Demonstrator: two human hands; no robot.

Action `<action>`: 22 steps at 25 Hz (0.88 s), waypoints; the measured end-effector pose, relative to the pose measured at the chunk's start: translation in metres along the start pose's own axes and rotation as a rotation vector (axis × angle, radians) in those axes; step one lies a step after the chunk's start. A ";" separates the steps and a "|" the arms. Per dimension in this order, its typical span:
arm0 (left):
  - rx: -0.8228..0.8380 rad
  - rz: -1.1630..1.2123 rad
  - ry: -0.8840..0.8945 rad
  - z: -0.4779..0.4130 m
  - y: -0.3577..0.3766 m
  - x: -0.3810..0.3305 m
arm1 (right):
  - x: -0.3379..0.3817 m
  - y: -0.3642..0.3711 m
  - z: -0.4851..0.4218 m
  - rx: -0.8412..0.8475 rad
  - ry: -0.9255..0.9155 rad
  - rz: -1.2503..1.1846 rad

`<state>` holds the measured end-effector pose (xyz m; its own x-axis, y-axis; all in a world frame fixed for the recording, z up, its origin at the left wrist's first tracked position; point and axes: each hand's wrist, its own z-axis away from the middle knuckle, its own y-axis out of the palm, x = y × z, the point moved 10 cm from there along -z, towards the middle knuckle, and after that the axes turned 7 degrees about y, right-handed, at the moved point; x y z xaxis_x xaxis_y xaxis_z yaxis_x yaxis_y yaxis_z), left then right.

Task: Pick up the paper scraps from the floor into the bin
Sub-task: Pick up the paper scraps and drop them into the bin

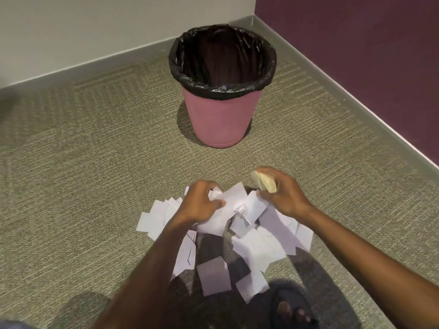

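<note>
Paper scraps are gripped by the left hand; a crumpled yellowish wad is clasped by the right hand.

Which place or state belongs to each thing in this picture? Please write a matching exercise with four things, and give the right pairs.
Things:
1. bin
2. left hand
3. right hand
4. loose scraps

Places or states:
a. holds a yellowish wad
b. stands upright, lined with a black bag
c. lie on the carpet
d. grips only white paper

Pairs: 1-b, 2-d, 3-a, 4-c.
</note>
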<state>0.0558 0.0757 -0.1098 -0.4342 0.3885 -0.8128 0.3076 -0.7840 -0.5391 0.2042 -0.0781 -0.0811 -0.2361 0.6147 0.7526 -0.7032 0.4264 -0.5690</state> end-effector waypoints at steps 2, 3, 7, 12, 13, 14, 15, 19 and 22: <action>-0.034 0.078 0.008 -0.002 -0.025 -0.020 | 0.024 -0.025 0.000 -0.014 0.022 -0.159; -0.051 0.120 0.005 -0.001 -0.037 -0.033 | 0.037 -0.039 0.001 -0.029 0.031 -0.218; -0.181 0.462 -0.057 0.000 -0.092 -0.076 | 0.098 -0.103 -0.006 -0.126 -0.058 -0.359; -0.261 0.738 0.044 -0.045 -0.171 -0.136 | 0.181 -0.159 -0.041 -0.170 -0.206 -0.482; -0.273 0.764 0.059 -0.063 -0.185 -0.147 | 0.194 -0.166 -0.054 -0.198 -0.208 -0.500; -0.300 0.789 0.059 -0.082 -0.199 -0.154 | 0.204 -0.170 -0.070 -0.227 -0.200 -0.513; -0.340 0.809 0.044 -0.100 -0.210 -0.158 | 0.211 -0.172 -0.086 -0.251 -0.184 -0.518; -0.458 0.709 -0.065 -0.151 -0.228 -0.153 | 0.222 -0.152 -0.145 -0.268 -0.093 -0.491; -0.471 0.602 -0.113 -0.172 -0.221 -0.142 | 0.215 -0.138 -0.172 -0.306 -0.042 -0.440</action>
<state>0.1949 0.2771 0.0863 -0.1539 -0.1108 -0.9819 0.8349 -0.5460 -0.0693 0.3657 0.1087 0.1022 0.0055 0.3101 0.9507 -0.5159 0.8153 -0.2629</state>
